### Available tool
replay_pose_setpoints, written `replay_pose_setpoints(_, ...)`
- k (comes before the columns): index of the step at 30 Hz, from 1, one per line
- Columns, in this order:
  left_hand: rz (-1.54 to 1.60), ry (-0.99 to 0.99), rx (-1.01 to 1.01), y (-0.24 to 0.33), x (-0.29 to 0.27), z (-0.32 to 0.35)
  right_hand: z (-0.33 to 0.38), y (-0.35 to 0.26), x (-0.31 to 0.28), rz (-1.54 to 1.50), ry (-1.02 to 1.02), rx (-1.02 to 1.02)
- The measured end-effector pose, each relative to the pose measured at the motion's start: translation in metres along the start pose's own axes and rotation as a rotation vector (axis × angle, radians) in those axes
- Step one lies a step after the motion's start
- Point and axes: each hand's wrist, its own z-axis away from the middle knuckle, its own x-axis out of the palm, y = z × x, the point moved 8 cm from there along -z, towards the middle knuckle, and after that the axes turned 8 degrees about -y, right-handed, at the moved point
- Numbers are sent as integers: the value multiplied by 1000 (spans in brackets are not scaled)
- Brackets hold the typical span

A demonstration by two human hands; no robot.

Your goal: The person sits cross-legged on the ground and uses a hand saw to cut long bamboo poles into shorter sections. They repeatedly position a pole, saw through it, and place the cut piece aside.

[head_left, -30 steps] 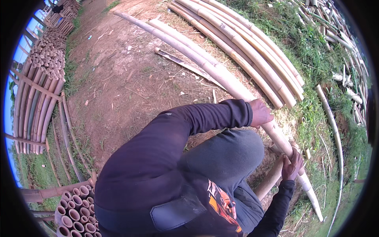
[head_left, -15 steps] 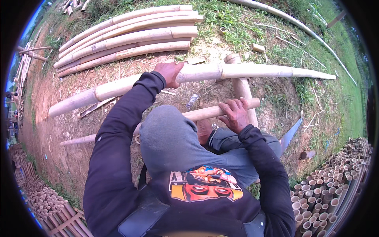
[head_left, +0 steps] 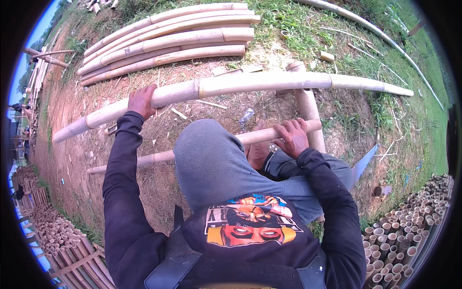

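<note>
Bamboo pole (head_left: 233, 84), thick, pale, long axis left-right, crosses the far end of a round tan bamboo support (head_left: 310, 108), left grip (head_left: 142, 102) clasping its left part, right grip (head_left: 292, 135) wrapped round a thinner tan bamboo pole (head_left: 255, 136) closer in.

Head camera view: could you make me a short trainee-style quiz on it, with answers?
1. Which is on the thick, pale, round bamboo pole: the left grip or the right grip?
2. True or false: both grips are on one pole.
3. Fill in: the long, tan bamboo poles lying side by side appear ____ (above/below) the thick pole in the picture.

Key: 1. Left grip. 2. False; the right is on a thinner, tan bamboo pole. 3. Above.
</note>
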Motion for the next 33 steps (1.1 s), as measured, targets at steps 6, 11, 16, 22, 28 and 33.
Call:
replay_pose_setpoints(6, 423, 118, 300, 90, 40, 88, 5, 2, -3, 18, 76, -23)
replay_pose_setpoints(11, 412, -306, 127, 109, 139, 137, -1, -4, 4, 24, 7, -91)
replay_pose_setpoints(16, 347, 140, 86, 79, 74, 125, -19, 3, -29, 39, 180, -143)
replay_pose_setpoints(22, 240, 441, 120, 49, -32, 95, -38, 18, -59, 34, 273, -112)
replay_pose_setpoints(28, 236, 339, 103, 48, -45, 51, -61, 40, -69, 43, 261, -62)
replay_pose_setpoints(33, 290, 235, 85, 57, -32, 24, -77, 66, -81, 53, 235, -111)
